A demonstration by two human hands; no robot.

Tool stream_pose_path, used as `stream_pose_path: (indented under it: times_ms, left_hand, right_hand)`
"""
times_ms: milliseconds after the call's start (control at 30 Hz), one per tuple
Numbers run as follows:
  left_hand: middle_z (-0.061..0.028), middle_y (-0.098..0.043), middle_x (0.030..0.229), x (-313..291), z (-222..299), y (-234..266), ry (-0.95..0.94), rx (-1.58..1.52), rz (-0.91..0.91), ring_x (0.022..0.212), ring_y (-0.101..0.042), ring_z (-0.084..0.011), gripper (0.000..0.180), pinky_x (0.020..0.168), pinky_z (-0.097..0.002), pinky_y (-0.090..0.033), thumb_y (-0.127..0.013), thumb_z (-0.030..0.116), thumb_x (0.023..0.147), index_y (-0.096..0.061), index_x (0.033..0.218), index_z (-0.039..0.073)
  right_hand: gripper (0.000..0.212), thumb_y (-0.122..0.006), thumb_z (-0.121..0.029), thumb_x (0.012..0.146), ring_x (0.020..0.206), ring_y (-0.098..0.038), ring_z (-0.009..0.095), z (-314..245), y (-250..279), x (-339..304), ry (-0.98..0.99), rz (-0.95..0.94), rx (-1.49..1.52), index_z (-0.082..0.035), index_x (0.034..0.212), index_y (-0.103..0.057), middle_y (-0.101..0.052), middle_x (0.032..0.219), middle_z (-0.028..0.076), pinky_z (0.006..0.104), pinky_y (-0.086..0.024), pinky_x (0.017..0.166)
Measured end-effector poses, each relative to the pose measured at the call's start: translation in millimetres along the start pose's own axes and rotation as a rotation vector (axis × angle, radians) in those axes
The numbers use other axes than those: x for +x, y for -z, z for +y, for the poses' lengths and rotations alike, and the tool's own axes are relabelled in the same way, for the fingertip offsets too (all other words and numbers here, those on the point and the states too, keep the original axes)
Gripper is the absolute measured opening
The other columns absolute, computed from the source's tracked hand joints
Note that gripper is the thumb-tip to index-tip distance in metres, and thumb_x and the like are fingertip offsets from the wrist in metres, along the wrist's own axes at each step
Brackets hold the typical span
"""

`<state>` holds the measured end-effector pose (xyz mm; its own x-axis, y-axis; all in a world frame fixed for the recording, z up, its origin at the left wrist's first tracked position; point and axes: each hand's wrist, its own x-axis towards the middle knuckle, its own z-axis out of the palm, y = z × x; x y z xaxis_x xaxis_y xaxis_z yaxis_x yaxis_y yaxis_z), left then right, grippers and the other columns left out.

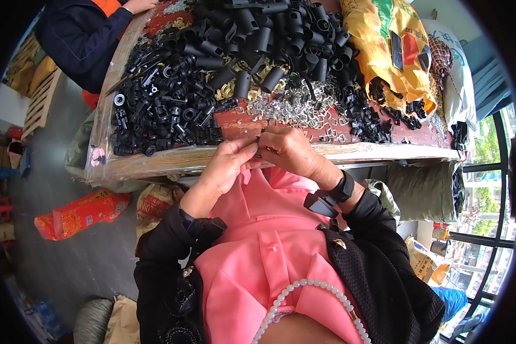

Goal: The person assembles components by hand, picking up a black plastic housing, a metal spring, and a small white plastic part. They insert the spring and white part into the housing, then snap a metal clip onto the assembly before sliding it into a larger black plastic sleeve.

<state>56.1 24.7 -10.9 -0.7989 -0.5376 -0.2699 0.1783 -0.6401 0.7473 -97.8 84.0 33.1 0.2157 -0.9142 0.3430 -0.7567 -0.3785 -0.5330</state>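
At the table's near edge my left hand and my right hand meet, fingertips pinched together. A small black part shows between them, mostly covered by the fingers, so its kind cannot be made out. Just beyond my hands lies a bare reddish patch of the tabletop. To the left of it spreads a heap of small black plastic fittings. Small silver metal clips are scattered to the right, and black cylindrical sleeves are piled behind.
A yellow woven sack spills black pieces at the right, with a phone on it. Another person's dark sleeve is at the far left. Below the wooden table edge, a red bag lies on the floor.
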Motion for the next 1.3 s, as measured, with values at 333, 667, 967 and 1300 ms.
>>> stream_pose_path:
  times_ms: [333, 667, 967, 1300]
  left_hand:
    - [-0.0122, -0.057, 0.092, 3, 2, 9, 0.142, -0.218, -0.037, 0.082, -0.057, -0.0204, 0.021, 0.073, -0.0281, -0.048, -0.048, 0.013, 0.084, -0.051, 0.1, 0.0]
    - [-0.0128, -0.057, 0.095, 8, 4, 6, 0.096, -0.17, 0.0, 0.083, -0.057, -0.0199, 0.023, 0.072, -0.0243, -0.047, -0.049, 0.016, 0.084, -0.051, 0.1, 0.0]
    - [-0.0107, -0.058, 0.094, 10, 6, 4, 0.055, -0.116, 0.058, 0.082, -0.057, -0.0177, 0.021, 0.071, -0.0233, -0.046, -0.049, 0.017, 0.084, -0.053, 0.098, 0.002]
    - [-0.0096, -0.058, 0.094, 13, 3, 5, 0.033, -0.12, 0.053, 0.079, -0.057, -0.0153, 0.019, 0.069, -0.0238, -0.046, -0.049, 0.018, 0.084, -0.053, 0.096, 0.004]
  right_hand:
    - [0.014, -0.061, -0.007, 0.067, 0.06, -0.053, 0.025, 24, 9, -5, -0.203, 0.033, 0.316, -0.004, 0.079, -0.055, -0.052, 0.066, 0.008, 0.0314, -0.043, 0.052]
    - [0.012, -0.051, -0.016, 0.076, 0.065, -0.054, 0.031, 102, 4, -31, -0.396, 0.016, -0.523, -0.007, 0.083, -0.047, -0.051, 0.075, 0.011, 0.039, -0.043, 0.055]
    - [0.011, -0.049, -0.016, 0.078, 0.063, -0.053, 0.031, 105, 2, -34, -0.459, 0.152, -0.44, -0.006, 0.08, -0.046, -0.052, 0.074, 0.014, 0.0387, -0.042, 0.053]
    - [0.018, -0.047, -0.018, 0.085, 0.048, -0.048, 0.011, 88, 10, -29, -0.685, 0.285, 0.611, -0.002, 0.077, -0.049, -0.053, 0.061, 0.004, 0.023, -0.037, 0.044]
